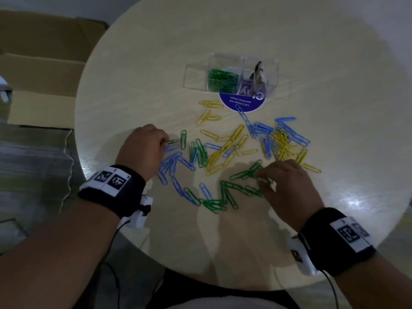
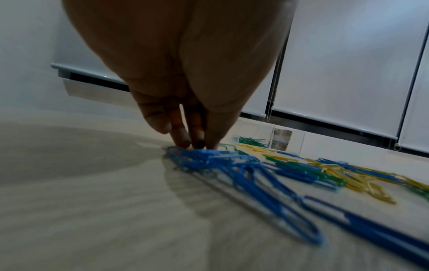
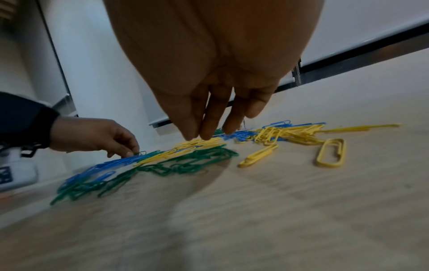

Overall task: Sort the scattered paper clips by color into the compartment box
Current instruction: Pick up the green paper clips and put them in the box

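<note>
Blue, green and yellow paper clips lie scattered across the round pale table [image 1: 138, 63]. A clear compartment box [image 1: 194, 73] stands at the back, with green clips [image 1: 223, 79] in one compartment. My left hand [image 1: 165, 142] pinches a green paper clip [image 1: 173, 142] beside a heap of blue clips [image 1: 170, 165]; the same pinch shows in the right wrist view [image 3: 139, 153]. In the left wrist view its fingertips [image 2: 185, 142] are down at the blue clips [image 2: 232, 165]. My right hand [image 1: 260, 178] hangs with straight fingers [image 3: 209, 132] over a cluster of green clips [image 1: 247, 172], holding nothing.
A purple round label [image 1: 243, 101] lies in front of the box, and a small dark and white object [image 1: 257, 73] sits in its right compartment. A yellow and blue tangle [image 1: 283, 141] lies right of centre. An open cardboard carton [image 1: 40, 85] stands beyond the table's left edge.
</note>
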A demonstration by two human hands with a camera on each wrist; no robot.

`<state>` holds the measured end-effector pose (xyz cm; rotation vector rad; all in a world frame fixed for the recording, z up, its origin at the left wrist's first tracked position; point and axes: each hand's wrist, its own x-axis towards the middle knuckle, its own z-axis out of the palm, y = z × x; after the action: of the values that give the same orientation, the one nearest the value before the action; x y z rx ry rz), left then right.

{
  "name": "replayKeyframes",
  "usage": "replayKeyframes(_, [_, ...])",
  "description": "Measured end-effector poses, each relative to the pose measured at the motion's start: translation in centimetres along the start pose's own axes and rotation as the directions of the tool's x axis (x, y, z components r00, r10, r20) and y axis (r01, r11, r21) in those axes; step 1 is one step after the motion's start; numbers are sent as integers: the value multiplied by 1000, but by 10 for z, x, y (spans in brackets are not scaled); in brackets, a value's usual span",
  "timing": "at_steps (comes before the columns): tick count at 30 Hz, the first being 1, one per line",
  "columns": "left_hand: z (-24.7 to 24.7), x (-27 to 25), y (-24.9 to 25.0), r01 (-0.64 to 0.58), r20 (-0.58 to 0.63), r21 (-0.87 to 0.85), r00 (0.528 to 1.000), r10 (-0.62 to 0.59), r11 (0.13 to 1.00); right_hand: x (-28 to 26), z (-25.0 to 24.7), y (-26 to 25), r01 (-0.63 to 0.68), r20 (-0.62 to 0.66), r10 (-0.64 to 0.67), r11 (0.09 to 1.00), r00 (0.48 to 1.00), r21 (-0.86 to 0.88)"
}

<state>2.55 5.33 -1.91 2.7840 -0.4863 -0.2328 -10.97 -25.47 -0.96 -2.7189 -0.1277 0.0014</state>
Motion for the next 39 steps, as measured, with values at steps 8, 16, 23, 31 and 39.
replayKeyframes(8, [-8, 14, 18, 65, -74, -153, 994, -77, 986, -6, 15, -21, -17, 217, 28, 998, 976, -54])
replayKeyframes(16, [8, 26, 37, 170, -34, -50, 985, -171, 984, 13, -6, -11, -102, 55, 102, 995, 993, -2])
replayKeyframes(23, [7, 33, 37, 82, 59, 108, 994, -89, 991, 28, -10, 6, 19, 265, 16, 991, 964, -131])
replayKeyframes(31, [-2, 30, 50, -15, 134, 257, 991, -20, 966, 26, -5, -6, 57, 391, 43, 969, 919, -241])
replayKeyframes(39, [-5, 37, 45, -135, 205, 317, 976, 71, 939, 15, -10, -8, 48, 287, -2, 987, 958, -153])
